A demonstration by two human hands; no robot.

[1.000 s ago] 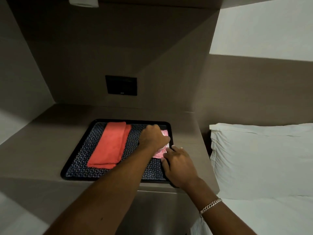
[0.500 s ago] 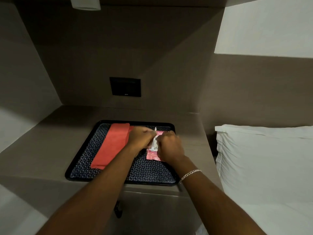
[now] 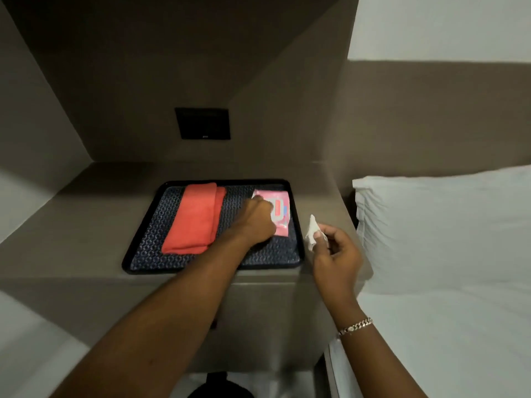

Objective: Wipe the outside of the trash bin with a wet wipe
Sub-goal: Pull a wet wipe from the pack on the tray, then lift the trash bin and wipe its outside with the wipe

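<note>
a: head view: right hand (image 3: 336, 254) fingers (image 3: 318, 235) pinch a wet wipe (image 3: 312, 231) just off the tray (image 3: 298, 248). left hand (image 3: 255, 218) closed on the pack (image 3: 280, 209).
b: limp, light, damp; bunch it in the palm. bin not clearly visible.

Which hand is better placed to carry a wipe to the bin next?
Right. The right hand already pinches a white wipe clear of the tray, while the left hand rests on the pink wipe pack.
</note>
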